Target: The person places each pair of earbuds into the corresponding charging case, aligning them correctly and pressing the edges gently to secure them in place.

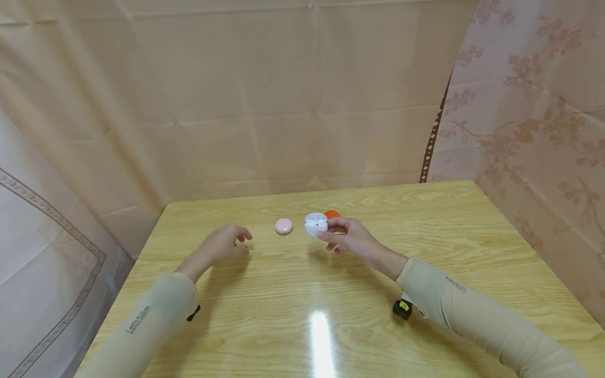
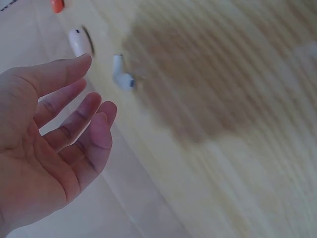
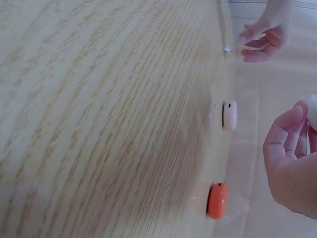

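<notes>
My right hand (image 1: 352,241) holds a white earbud case (image 1: 314,227) above the table, its lid flipped up. A small dark spot shows inside the case. In the right wrist view only the edge of that case (image 3: 312,113) appears by the fingertips. A white earbud (image 2: 121,74) lies on the wood near my left hand (image 2: 64,129), whose fingers are loosely bent with nothing between them. Between the hands, a pale pink rounded case (image 1: 283,226) sits on the table. An orange rounded case (image 1: 332,214) is partly hidden behind the right hand and white case.
The wooden table (image 1: 283,304) ends at the back against a beige cloth (image 1: 283,105). A patterned pink cloth (image 1: 543,131) hangs on the right. Under the right sleeve is a small black box (image 1: 402,309) with a yellow mark.
</notes>
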`<action>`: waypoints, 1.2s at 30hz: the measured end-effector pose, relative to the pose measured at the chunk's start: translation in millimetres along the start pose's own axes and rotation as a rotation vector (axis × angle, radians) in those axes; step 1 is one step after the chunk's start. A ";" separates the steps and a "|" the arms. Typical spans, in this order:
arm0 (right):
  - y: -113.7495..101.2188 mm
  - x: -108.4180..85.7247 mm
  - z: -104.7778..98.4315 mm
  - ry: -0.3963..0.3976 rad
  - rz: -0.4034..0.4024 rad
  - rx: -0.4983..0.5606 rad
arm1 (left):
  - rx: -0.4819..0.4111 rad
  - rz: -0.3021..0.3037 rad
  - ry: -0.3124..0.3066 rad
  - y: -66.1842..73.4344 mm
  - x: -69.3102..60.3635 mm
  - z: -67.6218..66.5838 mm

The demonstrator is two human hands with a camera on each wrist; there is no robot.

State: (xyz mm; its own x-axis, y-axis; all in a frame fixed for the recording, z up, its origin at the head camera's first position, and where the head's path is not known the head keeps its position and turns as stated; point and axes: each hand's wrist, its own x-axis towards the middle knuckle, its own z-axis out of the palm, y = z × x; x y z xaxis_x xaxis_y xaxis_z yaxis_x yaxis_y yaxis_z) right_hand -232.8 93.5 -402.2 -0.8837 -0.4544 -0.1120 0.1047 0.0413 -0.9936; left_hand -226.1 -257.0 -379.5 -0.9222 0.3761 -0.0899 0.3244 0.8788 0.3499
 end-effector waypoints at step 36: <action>4.0 4.2 -2.9 0.006 0.024 0.036 | -0.199 -0.143 -0.030 -11.9 7.3 27.4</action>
State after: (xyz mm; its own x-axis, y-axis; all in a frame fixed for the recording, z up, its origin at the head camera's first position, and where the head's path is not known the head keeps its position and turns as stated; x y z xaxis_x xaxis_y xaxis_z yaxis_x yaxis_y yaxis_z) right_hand -237.4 94.3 -406.6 -0.8835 -0.4484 -0.1356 0.1418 0.0199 -0.9897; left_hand -230.9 -256.7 -409.9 -0.9483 0.2629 -0.1780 0.1403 0.8500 0.5078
